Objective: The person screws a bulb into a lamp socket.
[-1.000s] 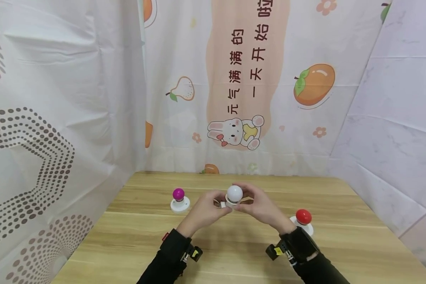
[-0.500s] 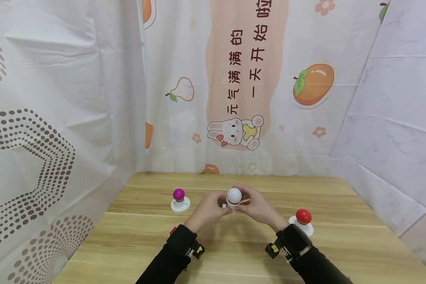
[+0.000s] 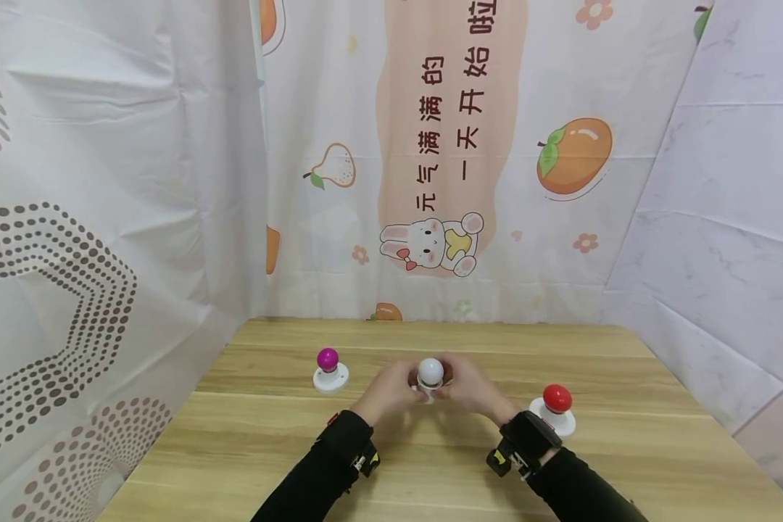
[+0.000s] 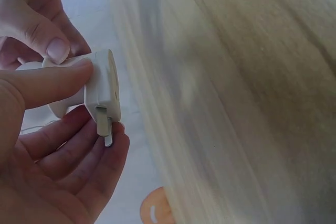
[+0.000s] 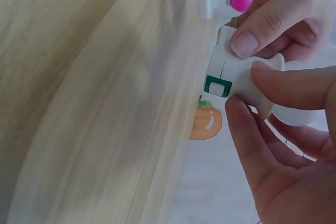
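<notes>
Both hands hold a white plug-in lamp socket (image 4: 102, 85) with a white bulb (image 3: 431, 371) in its top, upright in the head view. My left hand (image 3: 391, 391) pinches the socket body with thumb and fingers. My right hand (image 3: 473, 386) grips its neck from the other side. Two metal prongs (image 4: 104, 124) stick out beside the left fingertips in the left wrist view. In the right wrist view a green-framed switch (image 5: 218, 86) shows on the socket's body. I cannot tell whether the socket touches the table.
On the wooden table (image 3: 267, 449), a magenta bulb (image 3: 328, 359) stands in a round white base (image 3: 330, 380) to the left. To the right, a red bulb (image 3: 557, 398) sits in another white base (image 3: 564, 424). A printed curtain (image 3: 339, 254) hangs behind the table.
Both hands have come down a little towards the table with the socket and bulb. The left forearm has shifted slightly right. The magenta and red bulbs have stayed in place.
</notes>
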Motion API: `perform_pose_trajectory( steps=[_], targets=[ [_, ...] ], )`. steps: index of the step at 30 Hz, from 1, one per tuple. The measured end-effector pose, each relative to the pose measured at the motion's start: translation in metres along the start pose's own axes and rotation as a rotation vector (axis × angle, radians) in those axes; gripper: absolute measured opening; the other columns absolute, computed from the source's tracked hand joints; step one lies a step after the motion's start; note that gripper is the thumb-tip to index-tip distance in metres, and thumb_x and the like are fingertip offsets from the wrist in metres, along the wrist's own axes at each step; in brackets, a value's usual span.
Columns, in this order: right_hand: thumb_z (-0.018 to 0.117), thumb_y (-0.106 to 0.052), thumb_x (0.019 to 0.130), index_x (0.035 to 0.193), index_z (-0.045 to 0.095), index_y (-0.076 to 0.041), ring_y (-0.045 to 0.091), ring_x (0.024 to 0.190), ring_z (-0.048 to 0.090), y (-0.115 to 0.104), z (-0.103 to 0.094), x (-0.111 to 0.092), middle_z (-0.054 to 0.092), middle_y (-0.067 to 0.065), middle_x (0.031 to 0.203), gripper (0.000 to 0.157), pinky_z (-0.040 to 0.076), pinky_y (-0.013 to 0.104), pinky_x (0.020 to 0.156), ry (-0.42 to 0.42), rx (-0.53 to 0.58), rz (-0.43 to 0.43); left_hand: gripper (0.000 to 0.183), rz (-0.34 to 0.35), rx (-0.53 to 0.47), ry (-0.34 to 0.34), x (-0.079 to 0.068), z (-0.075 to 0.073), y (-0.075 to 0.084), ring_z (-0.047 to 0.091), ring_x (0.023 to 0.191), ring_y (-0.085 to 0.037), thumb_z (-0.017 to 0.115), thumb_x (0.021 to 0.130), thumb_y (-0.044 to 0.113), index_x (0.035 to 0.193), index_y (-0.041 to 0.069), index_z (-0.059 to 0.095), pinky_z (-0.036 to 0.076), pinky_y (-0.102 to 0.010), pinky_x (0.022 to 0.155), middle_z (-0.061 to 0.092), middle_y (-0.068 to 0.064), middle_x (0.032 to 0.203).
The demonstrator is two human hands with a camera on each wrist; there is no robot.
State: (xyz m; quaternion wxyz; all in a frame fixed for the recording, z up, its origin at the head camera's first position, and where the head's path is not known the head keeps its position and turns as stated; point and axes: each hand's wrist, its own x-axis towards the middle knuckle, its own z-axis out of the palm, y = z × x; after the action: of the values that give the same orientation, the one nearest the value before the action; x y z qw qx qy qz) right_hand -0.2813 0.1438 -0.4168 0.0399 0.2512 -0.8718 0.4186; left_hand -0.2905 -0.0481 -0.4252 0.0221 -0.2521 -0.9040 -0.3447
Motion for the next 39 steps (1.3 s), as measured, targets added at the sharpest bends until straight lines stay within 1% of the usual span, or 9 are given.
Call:
perform_pose_trajectory(
  steps=[5, 9, 14, 18, 20, 24, 30, 34, 39],
  targets=[
    [0.082, 0.008, 0.077, 0.113, 0.065, 0.003, 0.02, 0.086, 0.061, 0.003, 0.002, 0.001, 0.067, 0.009, 0.101, 0.04, 0.051, 0.036, 0.076, -0.014, -0.032, 0.007, 0.022, -0.019, 0.034, -0.018, 0.003, 0.003, -0.001, 0.052, 0.071, -0.011, 0.086, 0.075, 0.004, 0.087, 0.009, 0.068, 0.045, -0.027, 0.064, 0.061, 0.002, 0.076],
    [0.081, 0.009, 0.075, 0.109, 0.064, 0.002, 0.02, 0.083, 0.061, 0.005, 0.005, 0.002, 0.066, 0.007, 0.097, 0.038, 0.052, 0.035, 0.074, -0.027, -0.054, 0.018, 0.025, -0.02, 0.053, -0.026, 0.004, 0.005, -0.002, 0.055, 0.073, -0.012, 0.087, 0.073, 0.003, 0.089, 0.009, 0.07, 0.047, -0.028, 0.068, 0.062, 0.003, 0.078],
    [0.081, 0.011, 0.071, 0.104, 0.065, 0.001, 0.017, 0.083, 0.06, 0.009, 0.012, 0.005, 0.066, 0.006, 0.094, 0.037, 0.052, 0.035, 0.075, -0.03, -0.101, 0.012, 0.026, -0.039, 0.064, -0.034, 0.004, 0.008, -0.006, 0.053, 0.072, -0.013, 0.089, 0.07, 0.003, 0.084, 0.008, 0.067, 0.046, -0.028, 0.067, 0.06, 0.003, 0.076],
    [0.083, 0.01, 0.071, 0.101, 0.065, 0.0, 0.018, 0.085, 0.06, 0.011, 0.016, 0.006, 0.066, 0.005, 0.093, 0.036, 0.053, 0.038, 0.078, -0.042, -0.142, 0.024, 0.027, -0.054, 0.06, -0.038, 0.004, 0.011, -0.009, 0.051, 0.069, -0.012, 0.09, 0.069, 0.002, 0.08, 0.008, 0.065, 0.046, -0.027, 0.066, 0.059, 0.004, 0.074],
    [0.083, 0.009, 0.072, 0.101, 0.065, 0.0, 0.019, 0.088, 0.061, 0.011, 0.016, 0.006, 0.067, 0.006, 0.095, 0.036, 0.053, 0.04, 0.079, -0.047, -0.147, 0.038, 0.028, -0.049, 0.056, -0.035, 0.004, 0.012, -0.01, 0.051, 0.068, -0.012, 0.09, 0.068, 0.002, 0.078, 0.006, 0.064, 0.046, -0.027, 0.064, 0.059, 0.003, 0.073],
    [0.083, 0.009, 0.071, 0.102, 0.065, 0.001, 0.021, 0.089, 0.062, 0.009, 0.017, 0.006, 0.067, 0.007, 0.096, 0.037, 0.053, 0.041, 0.081, -0.04, -0.179, 0.047, 0.026, -0.045, 0.057, -0.027, 0.005, 0.013, -0.012, 0.052, 0.068, -0.012, 0.09, 0.069, 0.003, 0.081, 0.006, 0.066, 0.047, -0.028, 0.065, 0.061, 0.003, 0.075],
    [0.079, 0.01, 0.071, 0.097, 0.064, -0.001, 0.02, 0.086, 0.061, 0.008, 0.019, 0.008, 0.066, 0.007, 0.093, 0.031, 0.053, 0.041, 0.079, -0.019, -0.245, 0.047, 0.027, -0.058, 0.116, -0.013, 0.009, 0.015, -0.013, 0.055, 0.073, -0.013, 0.09, 0.07, 0.006, 0.086, 0.007, 0.069, 0.05, -0.03, 0.071, 0.067, -0.001, 0.083],
    [0.076, 0.012, 0.071, 0.092, 0.064, 0.0, 0.02, 0.083, 0.06, 0.011, 0.021, 0.012, 0.066, 0.007, 0.089, 0.028, 0.053, 0.041, 0.078, -0.015, -0.231, 0.059, 0.026, -0.061, 0.156, -0.013, 0.012, 0.017, -0.014, 0.058, 0.075, -0.014, 0.09, 0.071, 0.009, 0.088, 0.008, 0.07, 0.052, -0.031, 0.073, 0.07, -0.002, 0.086],
    [0.074, 0.012, 0.07, 0.095, 0.066, 0.002, 0.022, 0.084, 0.062, 0.015, 0.022, 0.017, 0.068, 0.009, 0.09, 0.028, 0.054, 0.041, 0.079, -0.005, -0.238, 0.061, 0.024, -0.057, 0.176, -0.012, 0.018, 0.018, -0.017, 0.06, 0.076, -0.015, 0.088, 0.074, 0.01, 0.091, 0.008, 0.072, 0.053, -0.033, 0.074, 0.071, -0.003, 0.089]
  ],
)
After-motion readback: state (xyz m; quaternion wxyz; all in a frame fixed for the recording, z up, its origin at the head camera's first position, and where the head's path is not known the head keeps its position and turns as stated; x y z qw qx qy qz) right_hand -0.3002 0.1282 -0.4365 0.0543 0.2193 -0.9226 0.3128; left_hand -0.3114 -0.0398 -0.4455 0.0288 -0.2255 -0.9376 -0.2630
